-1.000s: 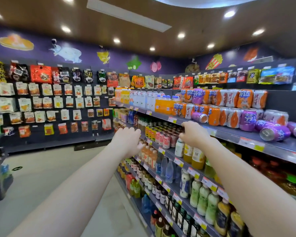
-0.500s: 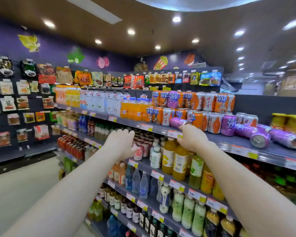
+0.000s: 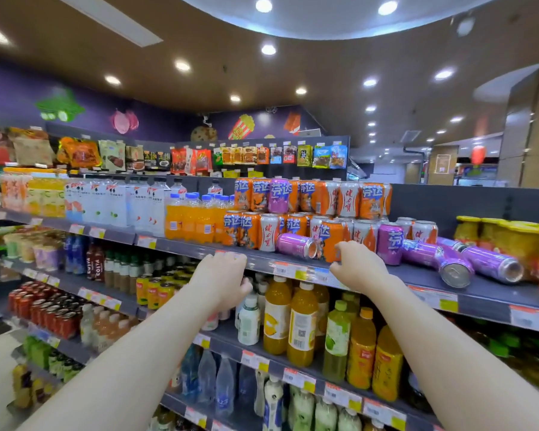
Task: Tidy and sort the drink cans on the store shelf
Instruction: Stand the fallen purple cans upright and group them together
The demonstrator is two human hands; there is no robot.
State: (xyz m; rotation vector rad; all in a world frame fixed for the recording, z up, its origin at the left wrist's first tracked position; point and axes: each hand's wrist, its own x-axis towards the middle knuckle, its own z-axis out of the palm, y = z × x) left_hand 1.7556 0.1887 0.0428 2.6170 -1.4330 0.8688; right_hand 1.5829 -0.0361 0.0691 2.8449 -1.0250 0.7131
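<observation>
A person reaches both bare arms toward the can shelf (image 3: 367, 269) in a convenience store, where orange, white and purple drink cans stand mixed in two tiers. The right hand (image 3: 360, 267) hangs at the shelf's front lip, its fingers (image 3: 344, 248) curled loosely and slightly parted, holding nothing; just beyond the fingertips and a little to their left lies a toppled purple can (image 3: 296, 245), open end facing them, resting against an upright orange can (image 3: 332, 241). The left hand (image 3: 223, 279) hovers lower, by the price rail, fingers bent and loosely together, also empty. Well to the right of the right hand's fingers, three more fallen purple cans (image 3: 467, 259) sprawl near the shelf edge, beside one upright purple can (image 3: 391, 244).

The cans look like thin aluminium: rigid if full, easily dented if squeezed hard, smooth and somewhat slick, and likely to roll while on their sides. Whether they are full cannot be told from here, so their weight is a guess. A wrap around the mid-body, thumb opposite the fingers, seems the soundest hold on the nearest fallen can; the one lying closest to the edge looks most at risk of rolling off.
</observation>
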